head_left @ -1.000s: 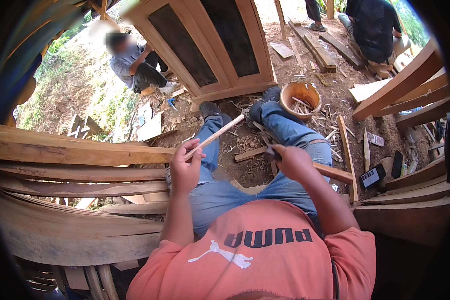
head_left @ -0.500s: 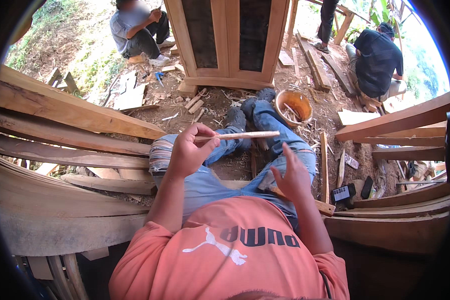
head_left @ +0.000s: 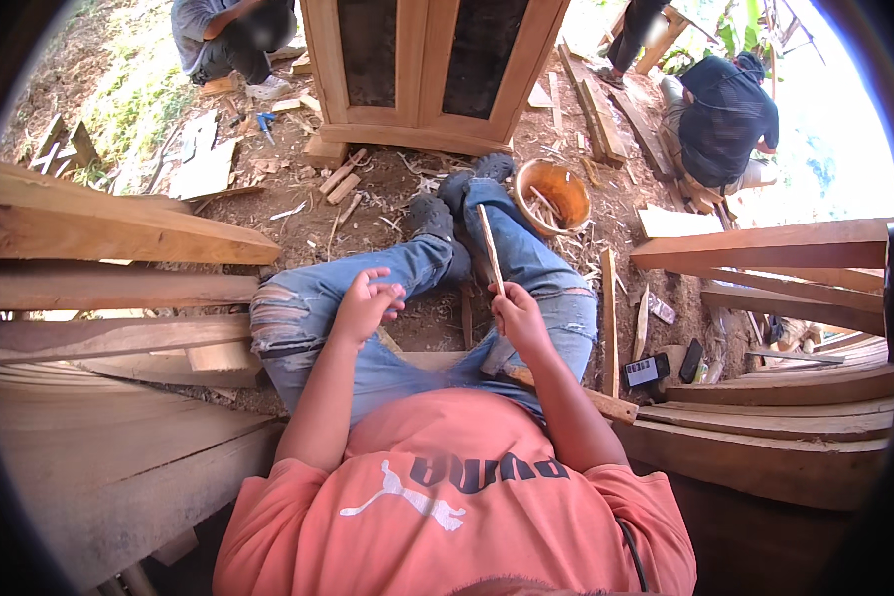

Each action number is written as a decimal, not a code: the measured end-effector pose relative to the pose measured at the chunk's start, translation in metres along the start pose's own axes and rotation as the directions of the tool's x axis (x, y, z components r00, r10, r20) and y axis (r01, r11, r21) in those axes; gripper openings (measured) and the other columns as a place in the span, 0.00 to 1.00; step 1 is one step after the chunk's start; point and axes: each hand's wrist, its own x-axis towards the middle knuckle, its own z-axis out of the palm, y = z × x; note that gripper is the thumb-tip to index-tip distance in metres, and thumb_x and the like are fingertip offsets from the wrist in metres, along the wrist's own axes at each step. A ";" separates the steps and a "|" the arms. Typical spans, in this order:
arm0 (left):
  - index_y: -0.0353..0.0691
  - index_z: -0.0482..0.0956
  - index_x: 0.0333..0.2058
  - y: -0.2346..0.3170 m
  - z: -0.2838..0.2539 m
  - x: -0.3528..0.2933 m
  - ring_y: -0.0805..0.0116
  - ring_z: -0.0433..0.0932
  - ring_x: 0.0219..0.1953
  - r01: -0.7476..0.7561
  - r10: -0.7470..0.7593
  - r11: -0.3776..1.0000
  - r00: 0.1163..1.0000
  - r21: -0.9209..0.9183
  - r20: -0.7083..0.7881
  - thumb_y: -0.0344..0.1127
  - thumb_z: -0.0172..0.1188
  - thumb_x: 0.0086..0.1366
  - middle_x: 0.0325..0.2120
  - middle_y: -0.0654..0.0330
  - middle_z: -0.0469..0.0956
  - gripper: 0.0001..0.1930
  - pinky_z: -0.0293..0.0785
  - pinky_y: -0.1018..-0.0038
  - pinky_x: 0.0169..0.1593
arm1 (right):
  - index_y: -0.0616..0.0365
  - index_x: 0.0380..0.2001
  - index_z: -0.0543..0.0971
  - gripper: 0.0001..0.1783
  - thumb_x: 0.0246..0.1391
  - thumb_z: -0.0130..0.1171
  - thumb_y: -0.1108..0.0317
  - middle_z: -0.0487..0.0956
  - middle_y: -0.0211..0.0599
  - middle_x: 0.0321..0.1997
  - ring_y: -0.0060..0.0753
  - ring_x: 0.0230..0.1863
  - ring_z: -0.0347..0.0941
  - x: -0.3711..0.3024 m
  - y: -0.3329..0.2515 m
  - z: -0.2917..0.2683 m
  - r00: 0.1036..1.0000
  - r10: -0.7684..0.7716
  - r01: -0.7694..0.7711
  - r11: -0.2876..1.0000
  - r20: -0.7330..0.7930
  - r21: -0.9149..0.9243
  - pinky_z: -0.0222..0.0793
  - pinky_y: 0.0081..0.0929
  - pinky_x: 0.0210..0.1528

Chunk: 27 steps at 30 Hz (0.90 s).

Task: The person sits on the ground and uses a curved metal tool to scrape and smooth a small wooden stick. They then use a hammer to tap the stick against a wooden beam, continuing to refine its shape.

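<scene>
My right hand (head_left: 517,316) grips the lower end of a slim, pale wooden stick (head_left: 489,243) between thumb and fingers. The stick points up and away, tilted slightly left, above my right thigh. My left hand (head_left: 366,306) is over my left knee, fingers partly curled and apart, holding nothing. Across my right thigh lies a tool with a wooden handle (head_left: 611,405), its grey end (head_left: 497,360) partly hidden by my right forearm. Beyond my right knee stands an orange-brown bucket (head_left: 566,181) with several similar sticks in it.
A wooden double-panelled piece (head_left: 417,124) stands ahead of my feet. Stacked planks flank me at left (head_left: 119,223) and right (head_left: 765,246). A phone (head_left: 646,371) lies at right. One person (head_left: 223,40) crouches far left; another (head_left: 720,124) sits far right. Shavings litter the ground.
The stick has passed from my left hand to my right and swung from level to pointing away from me. My left hand has opened. The whole view has shifted somewhat.
</scene>
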 end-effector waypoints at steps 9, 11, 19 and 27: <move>0.38 0.82 0.52 -0.025 0.016 0.006 0.51 0.87 0.42 -0.109 -0.121 0.627 0.964 0.771 0.235 0.41 0.70 0.66 0.40 0.51 0.89 0.19 0.81 0.58 0.47 | 0.55 0.62 0.73 0.18 0.78 0.50 0.58 0.76 0.31 0.30 0.25 0.24 0.72 -0.006 -0.019 -0.013 0.978 0.207 -0.197 0.899 0.016 0.391 0.70 0.27 0.26; 0.38 0.82 0.51 -0.024 0.013 0.009 0.49 0.87 0.46 -0.078 -0.181 0.583 0.958 0.808 0.224 0.42 0.69 0.66 0.42 0.50 0.89 0.19 0.81 0.57 0.50 | 0.56 0.57 0.76 0.17 0.77 0.50 0.56 0.75 0.30 0.29 0.27 0.24 0.71 0.005 -0.008 -0.016 0.972 0.235 -0.214 0.896 -0.008 0.389 0.68 0.29 0.26; 0.40 0.83 0.53 -0.023 0.004 0.019 0.46 0.84 0.53 -0.139 -0.128 0.487 0.965 0.862 0.228 0.47 0.69 0.67 0.48 0.47 0.86 0.22 0.79 0.55 0.57 | 0.55 0.52 0.77 0.18 0.77 0.52 0.51 0.73 0.29 0.27 0.28 0.21 0.67 0.075 -0.074 -0.047 0.952 0.305 -0.281 0.910 -0.032 0.306 0.66 0.32 0.26; 0.43 0.82 0.55 -0.030 -0.007 0.022 0.49 0.85 0.53 -0.069 -0.196 0.493 0.963 0.867 0.188 0.50 0.69 0.66 0.47 0.50 0.88 0.24 0.79 0.56 0.58 | 0.57 0.35 0.77 0.20 0.79 0.45 0.56 0.77 0.30 0.29 0.25 0.28 0.68 0.062 -0.472 0.000 0.171 -0.984 0.660 0.080 0.046 -0.747 0.67 0.27 0.40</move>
